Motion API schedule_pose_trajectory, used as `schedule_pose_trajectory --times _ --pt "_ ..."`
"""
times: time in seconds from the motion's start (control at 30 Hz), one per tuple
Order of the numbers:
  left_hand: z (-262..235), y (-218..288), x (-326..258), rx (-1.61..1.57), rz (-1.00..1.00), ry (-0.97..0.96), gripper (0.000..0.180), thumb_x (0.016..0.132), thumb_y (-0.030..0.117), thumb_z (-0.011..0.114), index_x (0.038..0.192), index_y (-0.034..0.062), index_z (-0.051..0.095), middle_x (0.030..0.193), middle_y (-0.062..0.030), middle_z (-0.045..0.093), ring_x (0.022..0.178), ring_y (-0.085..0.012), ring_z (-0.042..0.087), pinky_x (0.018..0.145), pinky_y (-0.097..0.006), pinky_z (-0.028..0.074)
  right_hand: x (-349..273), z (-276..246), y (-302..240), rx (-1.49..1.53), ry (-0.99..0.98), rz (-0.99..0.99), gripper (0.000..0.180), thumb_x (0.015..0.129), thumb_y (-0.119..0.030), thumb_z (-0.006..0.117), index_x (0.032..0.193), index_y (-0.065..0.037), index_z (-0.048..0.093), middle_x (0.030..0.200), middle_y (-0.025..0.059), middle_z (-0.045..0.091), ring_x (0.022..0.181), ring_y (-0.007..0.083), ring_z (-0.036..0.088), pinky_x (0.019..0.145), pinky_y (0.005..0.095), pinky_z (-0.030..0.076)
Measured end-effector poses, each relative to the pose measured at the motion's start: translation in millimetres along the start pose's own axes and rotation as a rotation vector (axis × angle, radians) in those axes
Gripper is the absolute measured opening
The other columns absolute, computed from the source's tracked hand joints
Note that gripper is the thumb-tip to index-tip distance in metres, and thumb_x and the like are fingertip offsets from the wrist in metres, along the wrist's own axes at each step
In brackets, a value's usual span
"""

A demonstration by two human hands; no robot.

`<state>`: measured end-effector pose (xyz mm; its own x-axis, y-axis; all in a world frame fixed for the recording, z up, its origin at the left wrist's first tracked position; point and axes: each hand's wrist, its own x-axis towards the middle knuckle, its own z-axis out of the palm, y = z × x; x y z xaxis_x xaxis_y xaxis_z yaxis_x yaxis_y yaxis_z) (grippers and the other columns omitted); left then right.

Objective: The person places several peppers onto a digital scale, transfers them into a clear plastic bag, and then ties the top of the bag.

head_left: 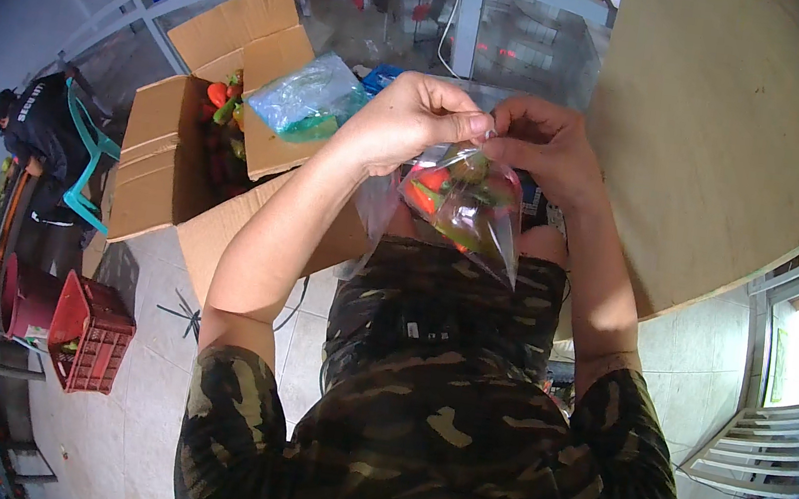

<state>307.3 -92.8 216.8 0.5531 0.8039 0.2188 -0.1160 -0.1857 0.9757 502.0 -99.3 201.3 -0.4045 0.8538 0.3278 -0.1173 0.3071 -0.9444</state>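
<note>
A clear plastic bag [470,213] with red and green peppers inside hangs from both of my hands in front of my lap. My left hand [421,121] pinches the gathered neck of the bag between thumb and fingertips. From the other side, my right hand [544,147] pinches the same neck, its fingertips almost meeting the left ones. To the left an open cardboard box [154,157] holds more peppers [225,97], red, orange and green. A bundle of clear and bluish plastic bags [309,96] lies over the box's flap.
A large wooden board [727,141] stands close on my right. On the floor at left are a red plastic crate [92,335] and a dark red tub [31,292]. Farther left, a person in dark clothes [36,136] bends beside a teal chair [89,153]. Metal-framed glass [369,18] runs along the back.
</note>
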Motion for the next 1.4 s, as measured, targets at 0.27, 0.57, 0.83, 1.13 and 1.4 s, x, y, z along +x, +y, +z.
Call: schedule_pose_trajectory --times 0.27,0.57,0.83,1.13,1.4 --pt "-1.1 4.4 -1.2 0.005 -0.041 -0.013 0.012 0.074 0.006 0.067 0.081 -0.0036 0.065 0.076 -0.0095 0.064 0.071 -0.0135 0.060 0.067 -0.025 0.047 -7.3 10.3 -12.6 -0.025 0.019 0.053 0.012 0.070 -0.002 0.069 0.077 -0.002 0.059 0.072 -0.0022 0.057 0.067 0.0042 0.053 0.059 0.0178 0.043" --pt "8.4 4.4 -6.6 -0.042 0.097 0.102 0.011 0.072 0.000 0.066 0.083 -0.0014 0.064 0.080 -0.0067 0.064 0.072 -0.0097 0.058 0.066 -0.022 0.046 -8.1 19.7 -11.3 -0.289 0.260 -0.154 0.013 0.067 -0.005 0.068 0.073 -0.002 0.057 0.068 -0.0028 0.055 0.059 0.0029 0.048 0.052 0.0180 0.039" --pt "17.6 10.9 -5.8 0.440 0.277 0.183 0.009 0.070 -0.001 0.062 0.073 0.0020 0.054 0.071 0.0026 0.054 0.069 -0.0046 0.048 0.066 -0.020 0.041 -9.4 20.0 -17.4 -0.350 0.320 -0.166 0.013 0.066 -0.005 0.067 0.074 -0.002 0.057 0.067 -0.0027 0.054 0.062 0.0032 0.048 0.055 0.0179 0.039" --pt "23.3 17.7 -4.3 0.639 0.316 0.192 0.012 0.067 -0.001 0.059 0.077 0.0019 0.053 0.070 0.0010 0.053 0.069 -0.0049 0.047 0.065 -0.021 0.041 -10.2 22.8 -22.7 -0.340 0.373 -0.159 0.012 0.066 -0.002 0.063 0.078 -0.001 0.059 0.071 -0.0001 0.059 0.064 0.0047 0.052 0.059 0.0203 0.043" --pt "31.1 17.1 -15.5 0.563 0.285 0.187 0.014 0.071 -0.002 0.056 0.085 -0.0005 0.056 0.074 -0.0025 0.058 0.070 -0.0079 0.054 0.065 -0.023 0.043 -14.0 28.1 -18.1 -0.547 0.414 -0.374 0.011 0.066 -0.001 0.063 0.076 -0.001 0.059 0.071 0.0033 0.058 0.061 0.0090 0.054 0.055 0.0221 0.044"
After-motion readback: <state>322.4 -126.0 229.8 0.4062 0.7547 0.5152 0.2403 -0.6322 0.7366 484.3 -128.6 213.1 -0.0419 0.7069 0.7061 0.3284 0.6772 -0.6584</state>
